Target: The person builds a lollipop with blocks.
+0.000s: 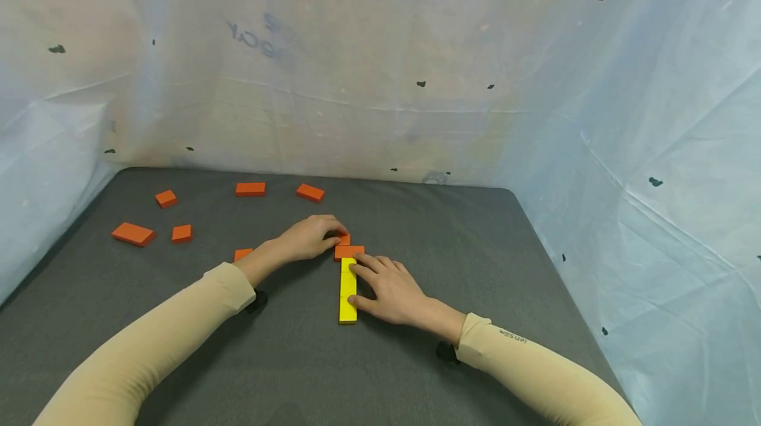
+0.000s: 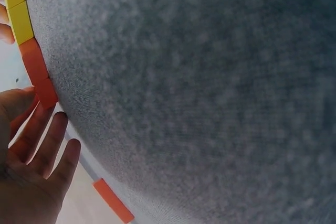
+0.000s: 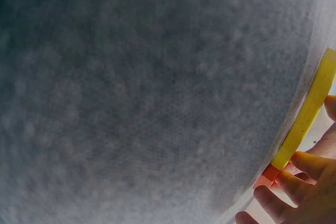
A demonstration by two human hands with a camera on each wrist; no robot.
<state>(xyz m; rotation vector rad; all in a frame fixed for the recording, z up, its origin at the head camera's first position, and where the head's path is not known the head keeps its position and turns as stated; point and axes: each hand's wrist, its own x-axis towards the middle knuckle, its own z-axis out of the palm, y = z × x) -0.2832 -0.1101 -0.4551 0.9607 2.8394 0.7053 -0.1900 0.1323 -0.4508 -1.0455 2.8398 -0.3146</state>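
Observation:
My left hand pinches a small orange block between thumb and fingers, at the far end of a row on the dark table. Against it, on the near side, lies a crosswise orange block. A short yellow block follows, then a long yellow block pointing toward me. Along the right side of the row rests my right hand, its fingers spread and fairly straight. Its thumb and index finger touch the yellow blocks, and another fingertip is at the crosswise orange block.
Several loose orange blocks lie at the back left, among them a wide block, a small block and a rear block. Another block is partly hidden behind my left wrist. Plastic sheeting surrounds the table.

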